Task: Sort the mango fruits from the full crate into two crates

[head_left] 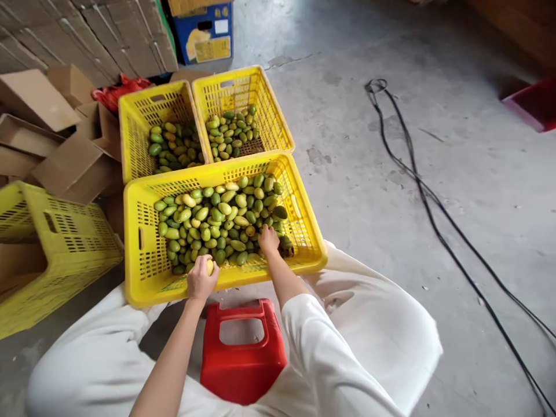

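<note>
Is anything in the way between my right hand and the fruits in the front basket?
Nothing that I can see! The right hand is inside the front basket, right at the fruits. The left hand is by the near rim with a yellow fruit, off to the side and not between them.

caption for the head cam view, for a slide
Bare hands among green and yellow fruit in a yellow crate

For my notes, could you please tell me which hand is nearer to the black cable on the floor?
Right. The right hand is in the crate, towards the cable; the left hand, holding a fruit, is farther off, at the crate's near rim.
</note>
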Tool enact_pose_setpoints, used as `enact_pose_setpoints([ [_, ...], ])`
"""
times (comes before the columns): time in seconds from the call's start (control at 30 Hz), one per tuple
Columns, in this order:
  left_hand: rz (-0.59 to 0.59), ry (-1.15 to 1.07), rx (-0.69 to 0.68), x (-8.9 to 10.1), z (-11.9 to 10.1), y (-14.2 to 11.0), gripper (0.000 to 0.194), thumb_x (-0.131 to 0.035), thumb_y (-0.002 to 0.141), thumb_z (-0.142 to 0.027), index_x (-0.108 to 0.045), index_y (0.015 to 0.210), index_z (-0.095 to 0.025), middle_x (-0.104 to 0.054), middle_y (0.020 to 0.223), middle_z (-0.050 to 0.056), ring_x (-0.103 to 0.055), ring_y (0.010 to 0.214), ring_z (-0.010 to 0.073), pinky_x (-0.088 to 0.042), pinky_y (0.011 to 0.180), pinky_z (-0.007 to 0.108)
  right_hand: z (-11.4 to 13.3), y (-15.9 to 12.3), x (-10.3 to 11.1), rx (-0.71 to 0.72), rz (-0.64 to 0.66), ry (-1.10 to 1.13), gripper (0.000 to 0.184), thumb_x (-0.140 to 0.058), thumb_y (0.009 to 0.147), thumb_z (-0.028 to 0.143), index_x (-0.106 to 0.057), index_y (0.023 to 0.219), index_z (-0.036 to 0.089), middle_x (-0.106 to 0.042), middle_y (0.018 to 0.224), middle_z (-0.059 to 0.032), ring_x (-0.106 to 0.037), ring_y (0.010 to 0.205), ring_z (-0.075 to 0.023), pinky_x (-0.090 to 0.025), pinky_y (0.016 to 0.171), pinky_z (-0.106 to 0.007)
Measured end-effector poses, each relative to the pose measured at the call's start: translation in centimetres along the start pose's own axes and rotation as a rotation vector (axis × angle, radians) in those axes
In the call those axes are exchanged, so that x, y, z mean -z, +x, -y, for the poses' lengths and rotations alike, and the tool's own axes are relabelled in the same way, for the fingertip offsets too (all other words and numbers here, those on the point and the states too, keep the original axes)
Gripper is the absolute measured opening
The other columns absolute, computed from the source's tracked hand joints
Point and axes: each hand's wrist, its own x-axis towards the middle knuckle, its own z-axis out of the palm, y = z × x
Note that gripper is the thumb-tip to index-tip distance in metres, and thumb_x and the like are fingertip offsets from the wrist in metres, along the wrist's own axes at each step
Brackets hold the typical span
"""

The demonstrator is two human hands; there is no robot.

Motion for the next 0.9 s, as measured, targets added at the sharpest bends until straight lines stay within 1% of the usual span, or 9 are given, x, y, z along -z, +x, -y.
enact_pose_setpoints([
  [0.07, -0.024, 0.002, -0.008, -0.3, 0.3, -0.2, 0.016, -0.062, 0.099, -0.03, -0.074, 0.105, -0.023, -0.084, 0.102, 0.014, -0.08, 0.084, 0.028, -0.06, 0.077, 0.036, -0.3, 1.1, -0.8, 0.088, 0.012, -0.028, 0.057, -0.058, 0.109, 0.016, -0.062, 0.166, 0.019, -0.065, 0.164, -0.0242, -0.063, 0.153, -0.0343, -0.056, 0.115, -0.039],
  [0.17, -0.065, 0.011, 0.007, -0.6, 0.5, -0.4, 0.018, -0.06, 0.101, -0.03, -0.075, 0.107, -0.022, -0.083, 0.102, 0.015, -0.081, 0.083, 0.0282, -0.061, 0.076, 0.037, -0.5, 2.3, -1.9, 0.171, 0.021, -0.069, 0.064, -0.067, 0.106, 0.02, -0.058, 0.169, 0.018, -0.058, 0.171, -0.0251, -0.055, 0.16, -0.0387, -0.052, 0.122, -0.044],
  [0.23, -0.084, 0.013, 0.022, -0.7, 0.6, -0.5, 0.017, -0.061, 0.101, -0.03, -0.074, 0.107, -0.022, -0.083, 0.103, 0.015, -0.08, 0.082, 0.0281, -0.061, 0.074, 0.037, -0.6, 2.8, -2.5, 0.217, 0.024, -0.087, 0.063, -0.07, 0.105, 0.024, -0.058, 0.167, 0.017, -0.059, 0.17, -0.0245, -0.054, 0.159, -0.039, -0.05, 0.124, -0.045],
  [0.33, -0.099, 0.008, 0.037, -0.8, 0.6, -0.5, 0.015, -0.062, 0.1, -0.029, -0.074, 0.107, -0.023, -0.083, 0.104, 0.014, -0.08, 0.082, 0.0278, -0.06, 0.074, 0.036, -0.7, 3.2, -3.0, 0.251, 0.025, -0.102, 0.059, -0.069, 0.106, 0.029, -0.06, 0.164, 0.018, -0.064, 0.165, -0.023, -0.057, 0.154, -0.0382, -0.049, 0.122, -0.045],
  [0.43, -0.103, -0.005, 0.044, -0.9, 0.6, -0.5, 0.014, -0.065, 0.099, -0.029, -0.074, 0.108, -0.023, -0.083, 0.104, 0.014, -0.08, 0.082, 0.028, -0.06, 0.074, 0.036, -0.7, 3.4, -3.4, 0.247, 0.026, -0.106, 0.06, -0.068, 0.106, 0.031, -0.059, 0.163, 0.019, -0.068, 0.162, -0.0215, -0.058, 0.151, -0.0375, -0.05, 0.118, -0.044],
  [0.53, -0.103, -0.017, 0.056, -0.8, 0.6, -0.5, 0.014, -0.066, 0.098, -0.029, -0.074, 0.108, -0.023, -0.083, 0.105, 0.014, -0.08, 0.083, 0.0284, -0.06, 0.075, 0.037, -0.9, 3.4, -3.5, 0.207, 0.017, -0.114, 0.059, -0.064, 0.105, 0.025, -0.058, 0.164, 0.02, -0.067, 0.164, -0.0209, -0.055, 0.154, -0.0372, -0.049, 0.118, -0.044],
  [0.67, -0.092, -0.024, 0.074, -0.7, 0.4, -0.4, 0.015, -0.066, 0.098, -0.03, -0.074, 0.108, -0.023, -0.084, 0.106, 0.015, -0.081, 0.084, 0.0293, -0.061, 0.076, 0.038, -1.5, 3.5, -3.0, 0.084, 0.001, -0.145, 0.056, -0.045, 0.108, 0.011, -0.059, 0.162, 0.012, -0.058, 0.17, -0.0286, -0.052, 0.156, -0.0392, -0.048, 0.117, -0.047],
  [0.77, -0.049, -0.023, 0.12, -0.4, 0.0, -0.2, 0.015, -0.067, 0.097, -0.03, -0.073, 0.108, -0.024, -0.085, 0.108, 0.015, -0.081, 0.087, 0.0298, -0.062, 0.079, 0.038, -2.1, 3.8, -2.6, 0.073, 0.06, -0.165, 0.054, -0.048, 0.106, 0.008, -0.065, 0.157, 0.013, -0.067, 0.161, -0.0278, -0.055, 0.153, -0.038, -0.048, 0.114, -0.045],
  [0.9, 0.007, -0.045, 0.193, 0.1, -0.6, 0.1, 0.012, -0.069, 0.094, -0.028, -0.072, 0.105, -0.026, -0.084, 0.108, 0.013, -0.081, 0.091, 0.0293, -0.062, 0.083, 0.037, -2.9, 4.0, -2.0, 0.129, 0.114, -0.193, 0.058, -0.056, 0.099, 0.002, -0.066, 0.156, 0.014, -0.073, 0.156, -0.0265, -0.05, 0.158, -0.0373, -0.041, 0.12, -0.046],
])
